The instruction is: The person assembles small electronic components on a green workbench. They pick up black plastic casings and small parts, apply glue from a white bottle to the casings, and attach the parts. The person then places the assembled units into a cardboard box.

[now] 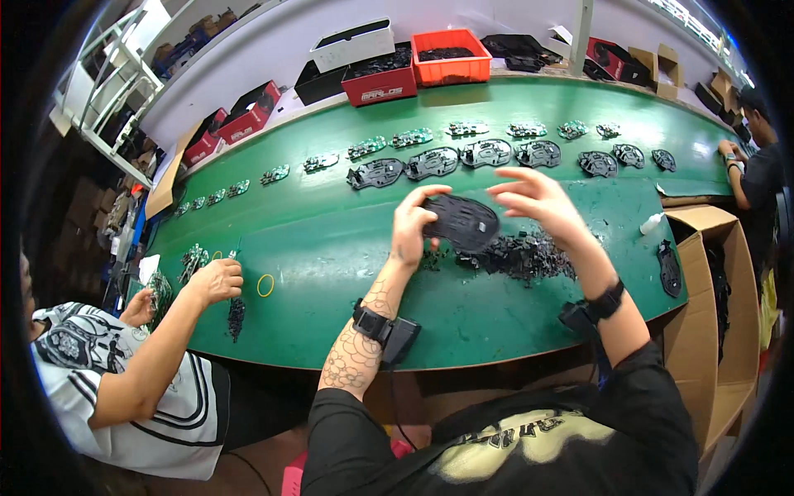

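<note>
My left hand (412,225) grips a black computer mouse base shell (465,223) at its left end, with the outer side facing up. Off the shell's upper right, my right hand (529,198) has its fingers apart and touches nothing I can see. Beneath both hands lies a heap of small black plastic parts (529,258) on the green table (331,310). Beyond them runs a row of mouse base shells with their insides showing, among them one shell (486,152). Behind that row are several green circuit boards (412,137).
A co-worker's hand (217,281) works at the left beside a small black pile (236,318) and a yellow rubber band (265,285). At right are a white bottle (652,223), a lone shell (668,269) and a cardboard box (703,331). An orange bin (451,70) stands at the back.
</note>
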### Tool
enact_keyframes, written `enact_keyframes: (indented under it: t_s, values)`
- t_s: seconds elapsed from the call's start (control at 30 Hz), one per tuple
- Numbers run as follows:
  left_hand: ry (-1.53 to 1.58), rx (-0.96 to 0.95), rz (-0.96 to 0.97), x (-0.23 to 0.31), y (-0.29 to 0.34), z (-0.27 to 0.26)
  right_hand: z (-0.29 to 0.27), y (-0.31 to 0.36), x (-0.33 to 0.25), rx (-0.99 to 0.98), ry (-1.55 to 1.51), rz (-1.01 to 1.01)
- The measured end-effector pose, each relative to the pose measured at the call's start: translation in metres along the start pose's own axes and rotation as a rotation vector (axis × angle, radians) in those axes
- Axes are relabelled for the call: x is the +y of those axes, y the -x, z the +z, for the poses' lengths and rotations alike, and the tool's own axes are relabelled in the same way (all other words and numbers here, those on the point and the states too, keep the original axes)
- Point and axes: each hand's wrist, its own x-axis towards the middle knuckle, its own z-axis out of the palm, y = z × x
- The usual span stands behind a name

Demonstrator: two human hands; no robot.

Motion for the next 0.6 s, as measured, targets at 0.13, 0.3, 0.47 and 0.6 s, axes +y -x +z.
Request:
enact_keyframes:
  t_s: [0.13, 0.3, 0.47, 0.6]
  values:
    - [-0.031, 0.341, 0.128, -0.003, -0.021, -0.074, -0.077, 0.054, -0.009, 0.337, 0.168, -0.227]
    - [-0.014, 0.807, 0.210, -0.025, -0.045, -0.175, -0.196, 0.168, 0.039, 0.830, 0.651, -0.146]
    - [-0.844, 1.058, 0.452, -0.031, -0.050, -0.259, -0.229, 0.221, 0.070, 0.961, 1.108, 0.026]
    - [-0.858, 1.085, 0.200, -0.029, -0.057, -0.273, -0.210, 0.217, 0.078, 0.966, 1.092, 0.149]
